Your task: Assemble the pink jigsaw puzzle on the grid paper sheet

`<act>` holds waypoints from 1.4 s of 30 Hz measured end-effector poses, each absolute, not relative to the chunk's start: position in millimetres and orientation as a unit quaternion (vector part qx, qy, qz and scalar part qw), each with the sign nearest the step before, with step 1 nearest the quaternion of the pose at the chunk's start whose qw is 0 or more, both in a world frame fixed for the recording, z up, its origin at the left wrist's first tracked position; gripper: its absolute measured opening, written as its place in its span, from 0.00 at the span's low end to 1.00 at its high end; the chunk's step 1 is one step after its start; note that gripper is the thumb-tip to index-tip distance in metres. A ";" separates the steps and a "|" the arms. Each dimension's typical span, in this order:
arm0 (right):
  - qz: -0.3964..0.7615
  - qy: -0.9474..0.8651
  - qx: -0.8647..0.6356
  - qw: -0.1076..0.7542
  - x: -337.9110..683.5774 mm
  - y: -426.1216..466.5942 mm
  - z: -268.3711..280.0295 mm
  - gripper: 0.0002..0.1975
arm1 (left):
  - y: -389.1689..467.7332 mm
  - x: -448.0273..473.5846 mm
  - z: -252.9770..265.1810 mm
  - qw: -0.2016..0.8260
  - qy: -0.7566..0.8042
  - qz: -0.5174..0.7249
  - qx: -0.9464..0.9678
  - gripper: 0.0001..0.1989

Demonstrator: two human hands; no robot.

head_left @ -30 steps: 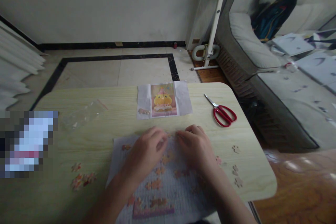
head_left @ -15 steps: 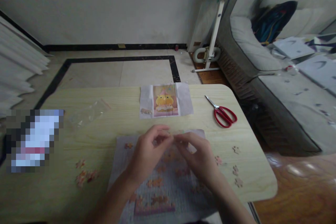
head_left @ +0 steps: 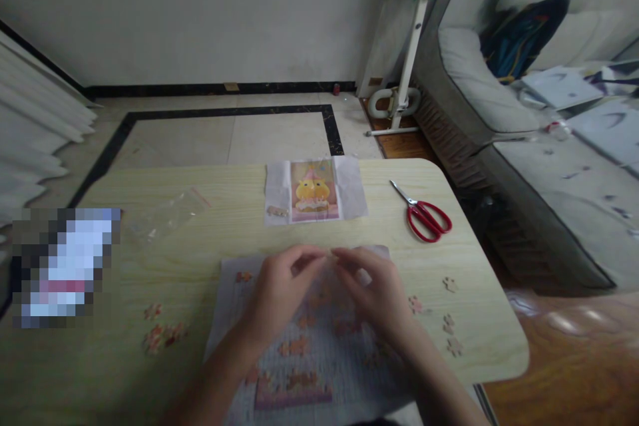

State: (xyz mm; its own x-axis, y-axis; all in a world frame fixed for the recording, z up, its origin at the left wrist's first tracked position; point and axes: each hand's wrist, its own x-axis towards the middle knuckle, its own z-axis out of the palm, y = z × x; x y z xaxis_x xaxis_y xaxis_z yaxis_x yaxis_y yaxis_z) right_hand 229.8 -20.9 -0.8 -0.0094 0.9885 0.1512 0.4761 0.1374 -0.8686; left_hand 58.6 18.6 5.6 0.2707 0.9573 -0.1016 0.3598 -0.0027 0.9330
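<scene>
My left hand [head_left: 279, 289] and my right hand [head_left: 375, 286] meet above a printed paper sheet [head_left: 219, 326], thumbs and fingers pinched together tip to tip. What they hold between the fingertips, if anything, is too small and blurred to name. On the sheet below lie orange and pink jigsaw pieces [head_left: 294, 347], some of them partly covered by my hands. A joined strip of puzzle [head_left: 293, 396] with a pink lower edge rests near the sheet's front. One more puzzle piece [head_left: 244, 277] sits at the sheet's upper left.
Beyond the sheet lies a creased reference picture [head_left: 313, 190] of a yellow character. Red-handled scissors [head_left: 426, 219] are at right, above several loose pieces [head_left: 454, 346]. At left are a piece pile [head_left: 158, 338], a clear plastic bag [head_left: 170, 216] and a pixelated device [head_left: 72, 263].
Both hands stay over the sheet. The left fingers have dipped slightly and closed toward the thumb, and the right fingertips have risen a little. Everything on the table lies as before.
</scene>
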 end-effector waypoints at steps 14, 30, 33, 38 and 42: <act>0.175 -0.710 -0.623 0.278 239.9 -13.4 -5.9 0.11 | 28.1 59.0 -5.7 0.295 0.442 0.198 0.824 0.08; 0.188 -0.705 -0.627 0.273 239.9 -12.6 -7.0 0.10 | 26.3 55.5 -0.9 0.239 0.426 0.143 0.861 0.07; 0.182 -0.704 -0.629 0.275 239.9 -13.1 -9.4 0.10 | 26.4 55.8 -1.9 0.247 0.424 0.159 0.856 0.06; 0.177 -0.703 -0.630 0.277 240.1 -13.3 -12.3 0.10 | 26.5 55.1 -1.0 0.263 0.430 0.211 0.837 0.04; 0.175 -0.703 -0.631 0.278 239.6 -13.1 -12.1 0.09 | 28.1 49.9 -2.5 0.287 0.439 0.271 0.807 0.04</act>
